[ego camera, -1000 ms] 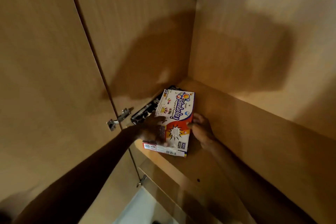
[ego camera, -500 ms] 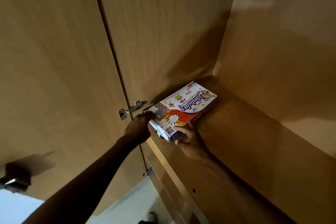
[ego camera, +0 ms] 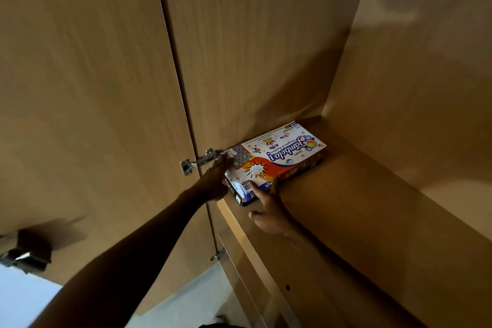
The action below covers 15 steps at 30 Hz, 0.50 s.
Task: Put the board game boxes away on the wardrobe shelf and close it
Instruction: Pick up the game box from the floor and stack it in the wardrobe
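Light brown laminate everywhere: that's the inside of the wardrobe [ego camera: 253, 48], with the door [ego camera: 80, 88] swung open on the left. The shelf [ego camera: 372, 221] runs off to the right, and the colourful game box [ego camera: 279, 157] lies flat on it, long side against the left wall and far end nearly in the back corner. A second ago it sat closer to the front lip and pointed more or less straight in, so it's been turned and slid deeper. I'd say the placing is basically done, and what's left is pulling the arms out and shutting the door.

There's a dark edge under the near end that looks like a second box [ego camera: 229, 186], but it's too dim to be sure.

Neither hand is really gripping anymore. The right hand [ego camera: 269, 210] is spread fairly wide, thumb out to the side, with its index finger [ego camera: 255, 186] laid on the box's near corner and another finger along the side edge, more nudging than holding. The left hand [ego camera: 215, 181] is in shadow, but its fingers look straight, flat against the near-left end of the box, right next to the metal hinge [ego camera: 198, 161]
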Available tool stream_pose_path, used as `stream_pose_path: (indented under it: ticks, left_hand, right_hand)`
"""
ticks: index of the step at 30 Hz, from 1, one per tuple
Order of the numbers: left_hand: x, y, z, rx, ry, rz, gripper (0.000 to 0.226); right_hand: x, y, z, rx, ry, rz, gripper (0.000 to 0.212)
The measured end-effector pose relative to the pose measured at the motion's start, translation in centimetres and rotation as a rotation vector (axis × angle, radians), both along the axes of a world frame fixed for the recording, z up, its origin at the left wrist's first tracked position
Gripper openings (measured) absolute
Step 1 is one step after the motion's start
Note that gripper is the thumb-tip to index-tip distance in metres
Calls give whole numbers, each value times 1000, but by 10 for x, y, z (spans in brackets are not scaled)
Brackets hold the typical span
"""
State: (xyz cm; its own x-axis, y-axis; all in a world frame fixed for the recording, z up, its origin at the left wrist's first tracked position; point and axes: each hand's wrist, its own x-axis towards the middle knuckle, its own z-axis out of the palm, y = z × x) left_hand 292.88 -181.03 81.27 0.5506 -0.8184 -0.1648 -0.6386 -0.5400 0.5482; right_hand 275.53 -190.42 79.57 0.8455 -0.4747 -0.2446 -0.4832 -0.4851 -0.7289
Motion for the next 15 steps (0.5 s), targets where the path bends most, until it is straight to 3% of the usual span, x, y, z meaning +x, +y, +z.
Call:
stream_pose_path:
  ticks: [3,7,11,15]
  left_hand:
    - [-13,3,4,-103,14,33,86]
    - [-43,25,-17,-284,59,202,64]
    - [-81,71,-46,-399,293,433,39]
    - [-137,133,-62,-492,511,620,34]
  right_hand:
    - [-6,-2,3,17,-32,-1,84]
    - [-21,0,0,34,-152,-79,67]
    - [-47,17,-14,197,-272,-133,43]
    - [-70,53,-33,332,-288,-82,32]
